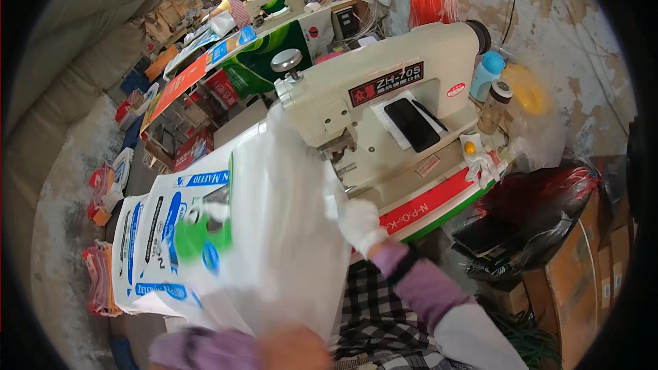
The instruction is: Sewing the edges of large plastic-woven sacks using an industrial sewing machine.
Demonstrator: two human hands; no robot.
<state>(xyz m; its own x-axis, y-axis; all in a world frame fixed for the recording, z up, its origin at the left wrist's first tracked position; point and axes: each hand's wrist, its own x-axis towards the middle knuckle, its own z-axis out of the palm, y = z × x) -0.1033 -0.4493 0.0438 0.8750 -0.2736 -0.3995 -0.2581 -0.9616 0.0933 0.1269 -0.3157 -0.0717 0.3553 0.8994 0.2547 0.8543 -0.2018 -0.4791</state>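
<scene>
A stack of white printed sacks with blue and green marks lies on the left. One white sack is lifted up in front of me, smeared by motion, its upper part close to the sewing head. Along its right edge, my right hand in a white glove is closed on the sack just below the needle area. My left hand shows at the bottom edge as a blur against the sack, its fingers not readable. Beyond stands a large cream sewing machine with a round metal knob on top.
On the machine bed lie a black phone and a pen. To its right are a white glove, a blue bottle and a brown flask. Cardboard boxes stand at lower right. A person works far back.
</scene>
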